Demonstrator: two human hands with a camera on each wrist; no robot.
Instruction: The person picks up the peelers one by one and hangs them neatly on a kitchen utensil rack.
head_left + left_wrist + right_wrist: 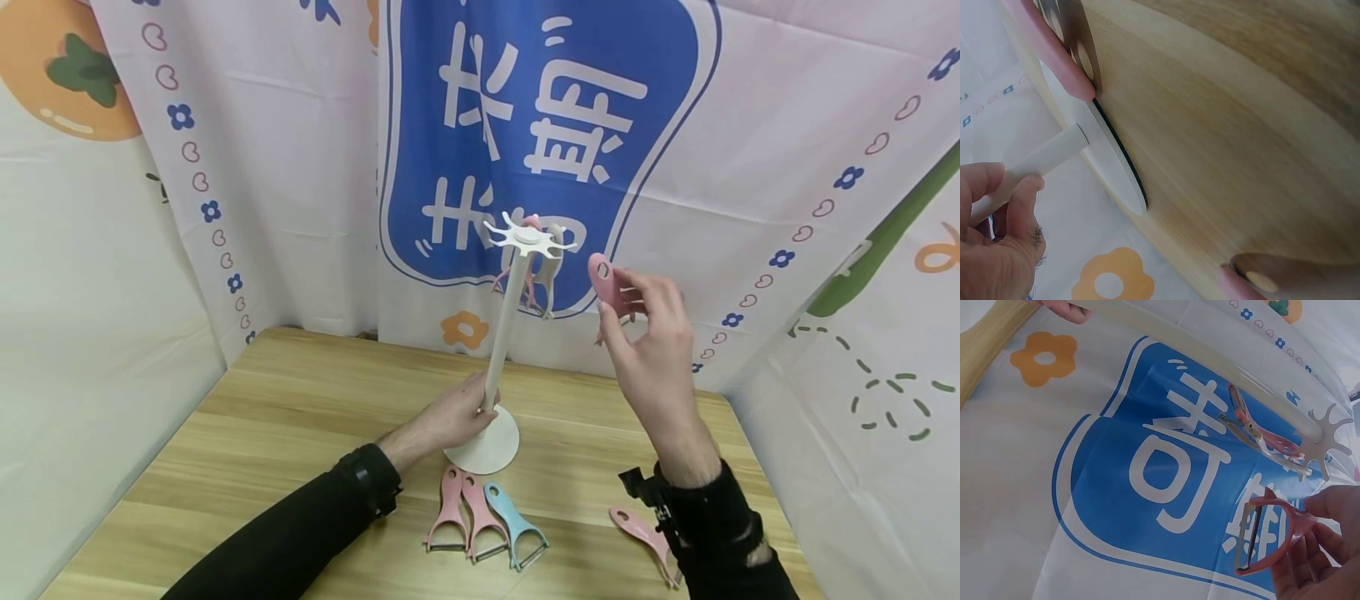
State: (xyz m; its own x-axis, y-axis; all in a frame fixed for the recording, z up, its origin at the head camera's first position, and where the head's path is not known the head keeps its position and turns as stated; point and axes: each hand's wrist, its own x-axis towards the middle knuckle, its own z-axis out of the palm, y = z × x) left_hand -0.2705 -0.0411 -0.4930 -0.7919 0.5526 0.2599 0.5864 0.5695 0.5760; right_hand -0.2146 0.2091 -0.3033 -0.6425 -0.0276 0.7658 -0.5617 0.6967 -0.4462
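Note:
My left hand grips the lower pole of a white stand, just above its round base. The stand's top is a ring of curved hooks, where a pink peeler and a pale grey peeler hang on the far side. My right hand pinches a pink peeler by its handle, right of the hooks and apart from them, holed end up. In the right wrist view its blade frame points away from the fingers.
On the wooden table, two pink peelers and a blue peeler lie in front of the base. Another pink peeler lies near my right forearm. A printed cloth hangs behind the table and along its sides.

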